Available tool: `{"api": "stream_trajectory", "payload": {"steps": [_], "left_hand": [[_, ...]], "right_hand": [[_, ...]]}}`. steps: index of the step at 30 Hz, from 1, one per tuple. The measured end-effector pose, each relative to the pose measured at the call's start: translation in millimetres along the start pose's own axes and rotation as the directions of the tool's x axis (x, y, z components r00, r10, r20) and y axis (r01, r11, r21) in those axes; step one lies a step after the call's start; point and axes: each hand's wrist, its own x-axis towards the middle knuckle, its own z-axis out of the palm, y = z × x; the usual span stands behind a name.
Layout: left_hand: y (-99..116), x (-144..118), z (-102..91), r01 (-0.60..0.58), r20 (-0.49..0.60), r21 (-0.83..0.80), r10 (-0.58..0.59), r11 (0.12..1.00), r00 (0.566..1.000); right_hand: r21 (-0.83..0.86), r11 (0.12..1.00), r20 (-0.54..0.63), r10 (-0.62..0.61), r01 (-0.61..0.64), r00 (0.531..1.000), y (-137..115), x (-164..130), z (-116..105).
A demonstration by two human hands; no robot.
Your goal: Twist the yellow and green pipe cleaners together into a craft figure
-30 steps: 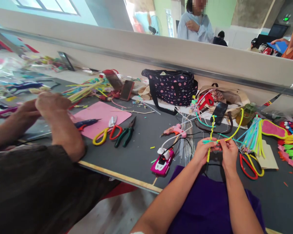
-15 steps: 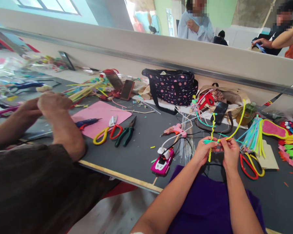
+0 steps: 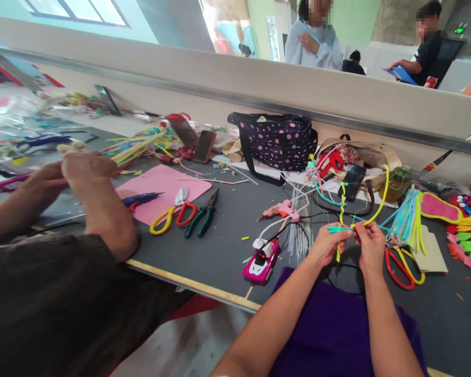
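My left hand (image 3: 329,242) pinches a teal pipe cleaner (image 3: 337,229) between thumb and fingers. Close beside it, my right hand (image 3: 371,242) is closed on a yellow pipe cleaner (image 3: 383,195), whose long free end curves upward. A twisted yellow strand (image 3: 342,204) stands upright behind my fingers, its lower tip showing below my left hand. The crossing point between both hands is partly hidden by fingertips. Thin wire loops rise behind them. Red-and-yellow-handled scissors (image 3: 400,269) lie right of my right hand, below a bundle of teal and yellow pipe cleaners (image 3: 410,222).
A pink glue gun (image 3: 280,210) and a magenta power strip (image 3: 261,264) lie to the left. Further left are pliers (image 3: 202,214), scissors (image 3: 176,212) and a co-worker's arms (image 3: 98,204). A dark patterned bag (image 3: 277,140) and a phone (image 3: 354,182) are behind.
The yellow pipe cleaner's free end has tipped slightly left. My hands stay nearly in place. In the background at right, an orange-sleeved arm has moved mostly out of view.
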Motion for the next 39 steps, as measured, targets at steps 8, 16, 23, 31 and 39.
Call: {"api": "stream_trajectory", "payload": {"steps": [8, 16, 23, 31, 39], "left_hand": [[1.7, -0.5, 1.8, 0.022, -0.03, -0.028, -0.022, 0.999, 0.999], [-1.3, -4.7, 5.6, -0.041, -0.032, 0.105, 0.045, 0.994, 0.998], [-4.4, -8.3, 11.4, -0.024, -0.036, 0.221, 0.033, 0.975, 0.999], [-7.3, -7.2, 12.2, -0.044, -0.092, 0.222, 0.066, 0.974, 0.994], [-10.4, -8.6, 11.3, 0.031, -0.024, 0.256, -0.026, 0.966, 0.999]], "right_hand": [[-0.008, 1.0, 0.004, 0.001, 0.0, 1.0, 0.7, -2.7, 3.2], [0.05, 0.999, -0.015, 0.017, -0.016, 1.0, -6.5, -1.5, 1.2], [-0.056, 0.994, -0.141, -0.106, 0.098, 0.984, -3.3, 8.1, -8.6], [-0.118, 0.979, -0.177, -0.183, 0.163, 0.967, 3.5, 9.3, -10.7], [0.091, 0.994, -0.216, -0.045, 0.066, 0.975, -14.7, 16.8, -26.6]]}}
